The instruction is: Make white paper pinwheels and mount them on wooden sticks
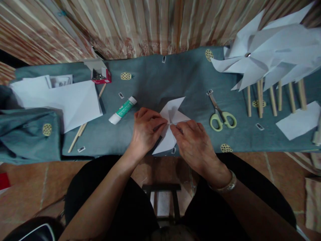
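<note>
A white paper pinwheel [167, 142] lies near the front edge of the cloth-covered table, its blades folded in toward the middle. My left hand [146, 129] pinches the paper at the centre from the left. From the right, my right hand [192, 142] presses its closed fingers on the same centre, thumb and fingertip close to the left ones. Whether a pin sits between the fingertips is too small to tell. A glue stick [122, 110] with a green label lies left of my left hand. Scissors with light green handles [222, 121] rest to the right, blades pointing away.
Finished pinwheels [265, 50] on wooden sticks [273, 100] are piled at the right, by a loose paper piece [299, 119]. At the left are white paper sheets [77, 103], more sticks [77, 139] and an open red box [101, 76] of small metal pieces. A curtain [150, 23] hangs behind.
</note>
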`<state>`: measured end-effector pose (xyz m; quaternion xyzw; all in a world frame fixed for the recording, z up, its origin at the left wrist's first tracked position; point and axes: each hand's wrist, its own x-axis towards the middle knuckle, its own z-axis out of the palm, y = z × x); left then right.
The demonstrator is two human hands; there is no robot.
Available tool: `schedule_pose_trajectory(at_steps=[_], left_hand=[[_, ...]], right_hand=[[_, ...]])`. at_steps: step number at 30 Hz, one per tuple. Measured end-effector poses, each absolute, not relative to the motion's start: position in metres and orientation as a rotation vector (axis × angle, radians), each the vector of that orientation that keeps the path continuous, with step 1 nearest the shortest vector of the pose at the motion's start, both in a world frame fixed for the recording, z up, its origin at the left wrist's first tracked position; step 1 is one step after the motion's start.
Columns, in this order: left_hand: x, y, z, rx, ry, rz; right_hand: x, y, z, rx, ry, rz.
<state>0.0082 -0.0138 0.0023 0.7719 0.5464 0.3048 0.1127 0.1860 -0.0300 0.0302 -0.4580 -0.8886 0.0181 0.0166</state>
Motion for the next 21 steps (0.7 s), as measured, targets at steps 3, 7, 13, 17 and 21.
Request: schedule_pose_trajectory(at_steps=[3,7,13,17,21], left_hand=[[0.0120,-0.0127,-0.0010,2.315,1.603,0.866],[0.0161,-0.0117,-0.0030,2.330,1.618,0.833],[0.0162,-0.0109,-0.0020,2.372,1.632,0.771],[0.0163,-0.0106,-0.0026,2.414,1.642,0.801],[0.0175,-0.0115,-0.0032,2.446,1.650,0.817]], right_hand=[[0.1862,-0.0298,0.0299,-1.415,-2.760,0.045],[0.1866,-0.0299,0.0275,-1.393,-2.737,0.007],[0.1862,-0.0308,0.0283,-1.414,-2.732,0.003],[0.1863,-0.0308,0.0291,-1.405,-2.752,-0.005],[0.1866,-0.0309,0.0284,-1.404,-2.741,-0.016]])
